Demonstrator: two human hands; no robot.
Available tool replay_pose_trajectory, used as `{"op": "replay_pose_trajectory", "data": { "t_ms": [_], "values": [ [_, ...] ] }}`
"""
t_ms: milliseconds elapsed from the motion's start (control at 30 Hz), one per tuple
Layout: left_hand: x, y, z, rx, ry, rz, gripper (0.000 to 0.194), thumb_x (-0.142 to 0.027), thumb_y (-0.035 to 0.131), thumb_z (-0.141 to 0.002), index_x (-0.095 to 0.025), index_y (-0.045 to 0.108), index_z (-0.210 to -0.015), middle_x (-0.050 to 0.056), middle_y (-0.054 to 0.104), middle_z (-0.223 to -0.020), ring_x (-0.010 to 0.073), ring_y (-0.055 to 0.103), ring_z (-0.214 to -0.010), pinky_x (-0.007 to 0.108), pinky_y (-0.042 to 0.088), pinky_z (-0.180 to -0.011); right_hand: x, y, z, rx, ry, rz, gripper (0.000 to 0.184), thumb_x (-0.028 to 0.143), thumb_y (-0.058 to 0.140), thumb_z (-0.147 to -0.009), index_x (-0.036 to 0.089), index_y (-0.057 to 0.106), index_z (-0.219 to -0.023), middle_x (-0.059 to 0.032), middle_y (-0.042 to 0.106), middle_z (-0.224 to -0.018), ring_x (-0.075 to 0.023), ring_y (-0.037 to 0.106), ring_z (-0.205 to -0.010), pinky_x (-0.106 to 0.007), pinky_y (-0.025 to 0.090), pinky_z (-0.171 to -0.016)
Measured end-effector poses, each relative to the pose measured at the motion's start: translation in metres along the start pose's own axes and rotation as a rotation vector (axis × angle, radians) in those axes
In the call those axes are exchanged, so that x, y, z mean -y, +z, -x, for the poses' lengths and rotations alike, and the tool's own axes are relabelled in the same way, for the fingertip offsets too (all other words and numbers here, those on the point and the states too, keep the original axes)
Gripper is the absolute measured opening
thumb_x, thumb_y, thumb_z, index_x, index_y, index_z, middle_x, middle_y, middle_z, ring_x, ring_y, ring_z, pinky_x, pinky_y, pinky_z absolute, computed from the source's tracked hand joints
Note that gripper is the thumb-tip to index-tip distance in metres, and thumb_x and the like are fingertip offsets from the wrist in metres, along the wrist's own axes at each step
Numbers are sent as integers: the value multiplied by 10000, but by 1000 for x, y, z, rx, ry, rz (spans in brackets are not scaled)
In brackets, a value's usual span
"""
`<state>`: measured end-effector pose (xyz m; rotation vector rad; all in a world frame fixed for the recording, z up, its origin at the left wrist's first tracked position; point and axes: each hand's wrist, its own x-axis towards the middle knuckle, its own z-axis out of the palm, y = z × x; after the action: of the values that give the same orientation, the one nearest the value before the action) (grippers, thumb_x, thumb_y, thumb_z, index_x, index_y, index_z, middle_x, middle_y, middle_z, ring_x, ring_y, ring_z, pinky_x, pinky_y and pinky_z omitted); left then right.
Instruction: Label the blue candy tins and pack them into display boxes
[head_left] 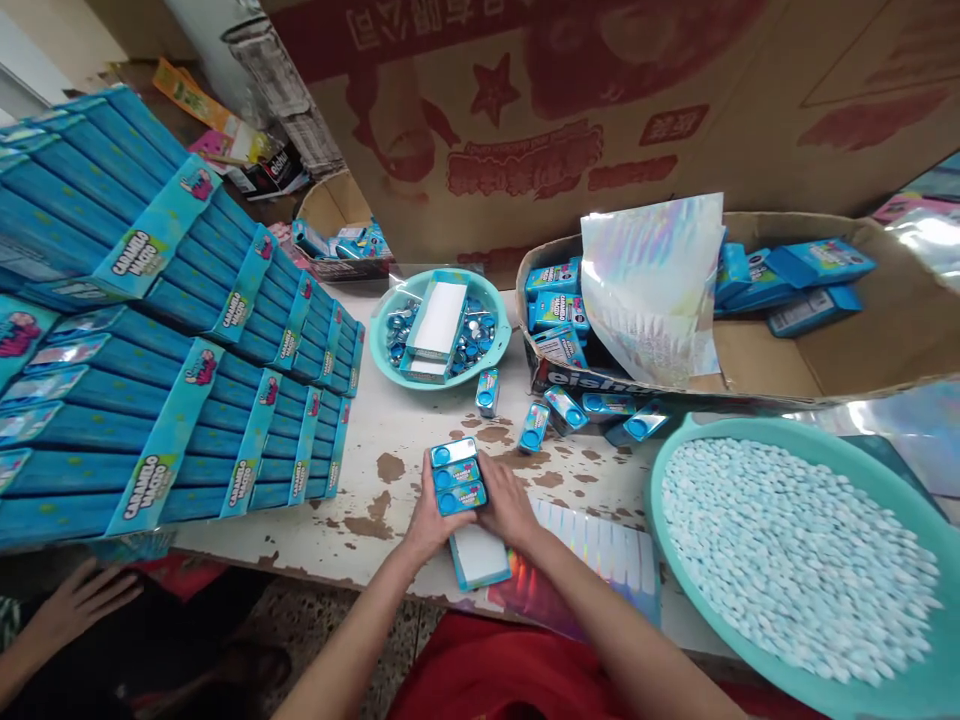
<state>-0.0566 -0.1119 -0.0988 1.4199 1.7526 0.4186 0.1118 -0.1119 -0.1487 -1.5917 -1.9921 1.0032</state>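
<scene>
My left hand (429,522) and my right hand (508,505) press from both sides on a row of three small blue candy tins (456,475), fingers curled round them. The tins stand at the far end of a blue display tray with a white inside (480,555), which lies on the worn white table (375,500) in front of me. Several loose blue tins (534,425) lie on the table just beyond my hands.
Stacks of filled blue display boxes (165,400) fill the left side. A teal bowl (439,328) holds lids and a tray. A large teal basin of white candies (795,560) sits right, with a cardboard box of tins (750,320) behind it. Another person's hand (82,600) rests low left.
</scene>
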Motion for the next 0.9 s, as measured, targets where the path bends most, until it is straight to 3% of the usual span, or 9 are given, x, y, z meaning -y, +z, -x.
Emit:
{"op": "replay_pose_trajectory", "data": {
  "t_ms": [100,233,300,367,500,600,733,833,900],
  "values": [
    [1,0,-4,66,78,45,1168,-276,708,-658,-245,-159,-1439,150,364,-1446,260,430,-1283,424,387,-1033,7,3,-16,-8,35,4,857,172,629,-716,201,200,-1456,-128,385,-1443,-294,403,-1255,-457,378,-976],
    [-30,-16,-2,-112,270,-279,1110,-364,731,-644,-176,-1,-1456,179,167,-1522,333,104,-1412,516,208,-1121,4,5,-4,-67,-18,-63,744,194,606,-756,211,282,-1425,-112,442,-1398,-269,411,-1260,-450,374,-1008],
    [-62,-16,-13,-237,360,-364,836,-378,604,-783,-164,132,-1439,173,269,-1487,303,198,-1397,473,247,-1114,-3,-2,10,-158,-57,-143,628,237,586,-791,209,357,-1375,-114,495,-1330,-256,444,-1228,-438,395,-1005],
    [-97,-8,-37,-279,301,-428,540,-339,446,-887,-161,296,-1374,172,470,-1350,271,412,-1292,407,353,-1050,-14,-12,22,-331,1,-228,502,289,551,-830,203,419,-1307,-126,538,-1222,-243,518,-1127,-412,470,-923],
    [-146,16,-94,-109,28,-577,434,-283,446,-879,-117,397,-1278,174,640,-1074,287,630,-997,377,475,-851,-37,-33,18,-577,217,-327,510,351,526,-839,186,383,-1300,-143,498,-1165,-213,585,-935,-348,554,-704],
    [-147,25,-105,10,37,-599,426,-226,470,-851,-142,417,-1265,155,645,-1098,272,628,-1009,352,461,-859,-49,-39,-4,-523,198,-319,574,280,489,-831,183,307,-1367,-158,440,-1254,-226,565,-1020,-376,540,-783],
    [-129,30,-87,215,166,-427,515,-376,416,-881,-178,373,-1354,115,588,-1253,243,504,-1213,330,407,-968,-53,-28,-26,-491,194,-215,611,178,420,-822,172,267,-1413,-150,421,-1297,-262,410,-1244,-445,413,-986],
    [-130,46,-77,189,168,-310,648,-486,383,-875,-181,250,-1431,98,417,-1427,223,329,-1347,322,330,-1053,-52,-16,-28,-521,234,-170,596,180,387,-843,183,254,-1425,-147,424,-1304,-266,408,-1236,-457,404,-981],
    [-138,61,-79,110,98,-364,821,-540,509,-789,-182,181,-1451,131,302,-1482,297,293,-1351,388,330,-1048,-50,-12,-25,-519,233,-142,561,187,370,-858,192,278,-1412,-141,451,-1284,-260,440,-1194,-451,423,-948]
  ]
}}
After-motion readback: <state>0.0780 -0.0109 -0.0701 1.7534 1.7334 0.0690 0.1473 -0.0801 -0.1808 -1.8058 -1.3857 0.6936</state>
